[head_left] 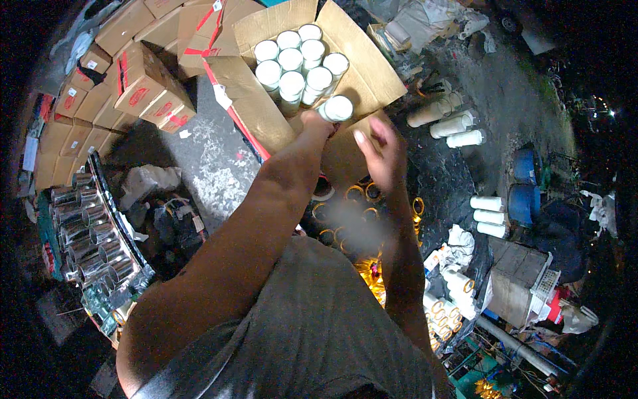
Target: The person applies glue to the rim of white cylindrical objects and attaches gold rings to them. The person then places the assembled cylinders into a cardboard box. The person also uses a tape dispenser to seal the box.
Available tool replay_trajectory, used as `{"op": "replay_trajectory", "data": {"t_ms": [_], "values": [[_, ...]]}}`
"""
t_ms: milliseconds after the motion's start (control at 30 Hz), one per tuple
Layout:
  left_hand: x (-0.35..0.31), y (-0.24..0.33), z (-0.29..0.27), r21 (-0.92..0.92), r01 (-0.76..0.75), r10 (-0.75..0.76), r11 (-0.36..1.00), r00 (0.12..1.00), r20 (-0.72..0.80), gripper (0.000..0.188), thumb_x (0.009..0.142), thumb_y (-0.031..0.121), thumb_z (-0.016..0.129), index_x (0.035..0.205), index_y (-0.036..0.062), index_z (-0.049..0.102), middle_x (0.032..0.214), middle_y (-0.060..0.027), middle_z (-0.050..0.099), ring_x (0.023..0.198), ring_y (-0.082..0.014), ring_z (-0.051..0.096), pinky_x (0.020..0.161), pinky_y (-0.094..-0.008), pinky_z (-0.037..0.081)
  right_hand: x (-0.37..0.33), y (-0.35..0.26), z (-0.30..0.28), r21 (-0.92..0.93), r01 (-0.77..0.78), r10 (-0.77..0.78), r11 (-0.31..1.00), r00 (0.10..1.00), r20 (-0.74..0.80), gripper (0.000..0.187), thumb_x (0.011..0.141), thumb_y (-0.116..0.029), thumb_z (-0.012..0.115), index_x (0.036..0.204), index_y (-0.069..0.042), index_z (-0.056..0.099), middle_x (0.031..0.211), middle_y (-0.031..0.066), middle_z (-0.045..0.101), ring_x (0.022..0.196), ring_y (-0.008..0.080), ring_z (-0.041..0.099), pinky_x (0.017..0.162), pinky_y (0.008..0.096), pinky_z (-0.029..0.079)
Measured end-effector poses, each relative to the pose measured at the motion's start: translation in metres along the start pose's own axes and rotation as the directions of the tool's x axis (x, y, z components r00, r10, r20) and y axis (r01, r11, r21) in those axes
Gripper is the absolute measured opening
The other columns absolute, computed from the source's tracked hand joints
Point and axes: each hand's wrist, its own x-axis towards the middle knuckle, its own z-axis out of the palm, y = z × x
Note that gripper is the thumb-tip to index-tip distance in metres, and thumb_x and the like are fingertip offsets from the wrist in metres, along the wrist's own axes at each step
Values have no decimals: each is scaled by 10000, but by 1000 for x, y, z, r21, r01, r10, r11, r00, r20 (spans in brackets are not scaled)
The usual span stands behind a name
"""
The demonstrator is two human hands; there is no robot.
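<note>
Cardboard box (367, 73), outstretched left hand (319, 124) pinching white-topped cylinder (337, 108), right hand (384, 151) loosely spread nearby

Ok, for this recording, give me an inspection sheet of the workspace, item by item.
Surface: grey floor with white marks.
Job's things: open cardboard carton holding white-topped cylinders.
Clutter: crumpled pale sheeting at left; white tubes lying at right.
Hands: left hand appears to grip the nearest cylinder; right hand open beside the carton, contact unclear.
Cables: cannot tell; lower right too cluttered.
Surroundings: stacked boxes upper left, shiny metal cylinders left, blue containers right.
</note>
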Motion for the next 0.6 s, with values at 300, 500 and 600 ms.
{"op": "replay_trajectory", "data": {"t_ms": [300,500,600], "values": [[7,3,-21,122,-149,163,981,980,-112,391,1045,337,450,1233,43,627,1123,-120,699,1041,-278,680,898,-469,562,147,54,98,-287,110,76,951,820,568,816,640,-364,913,1302,25,635,1217,224,711,1148,322,686,978,399,534],[1,3,-21,257,-187,225,948,966,-128,346,1042,288,501,1233,33,637,1160,-122,685,1072,-254,653,930,-418,541,160,63,135,-406,160,122,900,801,587,788,597,-359,923,1210,61,659,1097,246,731,1047,324,723,903,413,568],[-15,4,-25,321,-208,254,924,961,-108,325,1040,263,527,1233,29,642,1178,-123,678,1088,-242,640,946,-392,531,145,52,142,-192,118,11,974,826,564,918,589,-435,920,1280,83,607,1171,283,697,1116,354,695,935,419,553]]}}
